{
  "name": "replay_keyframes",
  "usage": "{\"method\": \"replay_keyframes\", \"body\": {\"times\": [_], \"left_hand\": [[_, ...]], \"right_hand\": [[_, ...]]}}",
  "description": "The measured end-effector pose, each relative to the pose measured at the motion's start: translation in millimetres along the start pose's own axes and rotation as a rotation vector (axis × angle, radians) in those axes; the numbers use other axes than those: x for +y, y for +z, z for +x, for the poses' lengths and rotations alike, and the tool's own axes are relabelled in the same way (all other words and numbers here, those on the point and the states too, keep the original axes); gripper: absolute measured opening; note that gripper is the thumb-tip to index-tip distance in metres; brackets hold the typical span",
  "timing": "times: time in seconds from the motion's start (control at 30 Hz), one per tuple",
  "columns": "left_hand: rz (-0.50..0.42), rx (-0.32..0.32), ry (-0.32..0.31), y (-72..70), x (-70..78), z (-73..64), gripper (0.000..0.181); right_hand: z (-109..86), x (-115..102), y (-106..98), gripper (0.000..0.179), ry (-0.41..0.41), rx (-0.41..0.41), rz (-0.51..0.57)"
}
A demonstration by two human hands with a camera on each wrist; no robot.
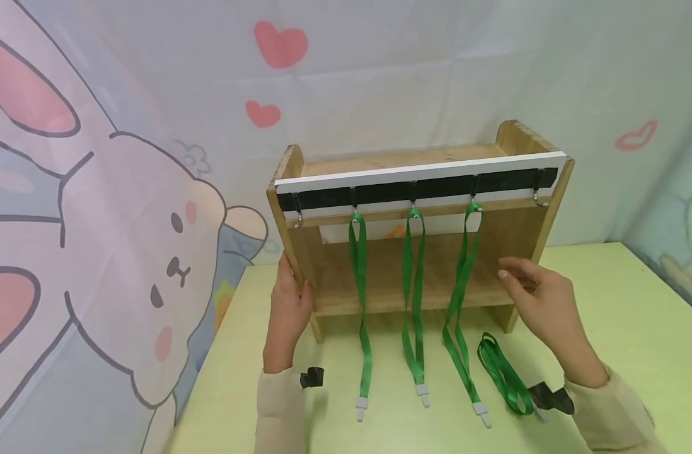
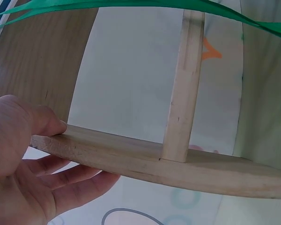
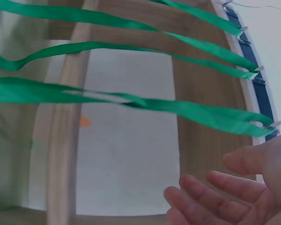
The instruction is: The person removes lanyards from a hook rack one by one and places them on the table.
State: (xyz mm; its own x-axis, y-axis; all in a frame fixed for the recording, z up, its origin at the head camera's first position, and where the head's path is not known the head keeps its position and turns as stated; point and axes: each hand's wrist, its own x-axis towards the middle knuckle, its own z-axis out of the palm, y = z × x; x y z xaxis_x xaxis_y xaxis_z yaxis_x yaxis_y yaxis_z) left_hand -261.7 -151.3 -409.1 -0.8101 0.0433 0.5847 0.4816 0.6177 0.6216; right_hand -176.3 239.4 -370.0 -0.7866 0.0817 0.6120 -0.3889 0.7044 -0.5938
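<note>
A wooden shelf rack (image 1: 437, 302) stands on the table, with a white strip (image 1: 420, 169) carrying a row of hooks along its top front. Three green lanyards (image 1: 416, 296) hang from the middle hooks, their white clips (image 1: 362, 407) lying toward the front. My left hand (image 1: 289, 302) holds the rack's left side board (image 2: 126, 152), thumb on the inner face and fingers on the outer. Near the rack's right side, my right hand (image 1: 541, 299) is held up with nothing in it, fingers loosely bent. A folded green lanyard (image 1: 503, 375) lies below it.
The outermost hooks, the left hook (image 1: 298, 219) and the right hook (image 1: 539, 198), carry no lanyard. Behind the rack hangs a printed cloth (image 1: 414, 82) with hearts and a large rabbit. The pale yellow-green tabletop (image 1: 607, 302) extends to the right of the rack.
</note>
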Motion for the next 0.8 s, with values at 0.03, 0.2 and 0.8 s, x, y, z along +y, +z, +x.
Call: {"method": "replay_keyframes", "body": {"times": [0.03, 0.2, 0.8], "left_hand": [[0.002, -0.003, -0.002, 0.1, -0.2, 0.1, 0.07], [-0.003, -0.019, -0.016, -0.6, 1.1, -0.8, 0.069], [-0.009, -0.02, -0.024, -0.4, 3.2, -1.8, 0.07]], "right_hand": [[0.1, -3, 1, 0.022, -0.002, 0.017, 0.011], [1.1, -17, 7, 0.026, -0.012, 0.079, 0.061], [23.1, -49, 21, 0.043, 0.016, 0.04, 0.175]]}}
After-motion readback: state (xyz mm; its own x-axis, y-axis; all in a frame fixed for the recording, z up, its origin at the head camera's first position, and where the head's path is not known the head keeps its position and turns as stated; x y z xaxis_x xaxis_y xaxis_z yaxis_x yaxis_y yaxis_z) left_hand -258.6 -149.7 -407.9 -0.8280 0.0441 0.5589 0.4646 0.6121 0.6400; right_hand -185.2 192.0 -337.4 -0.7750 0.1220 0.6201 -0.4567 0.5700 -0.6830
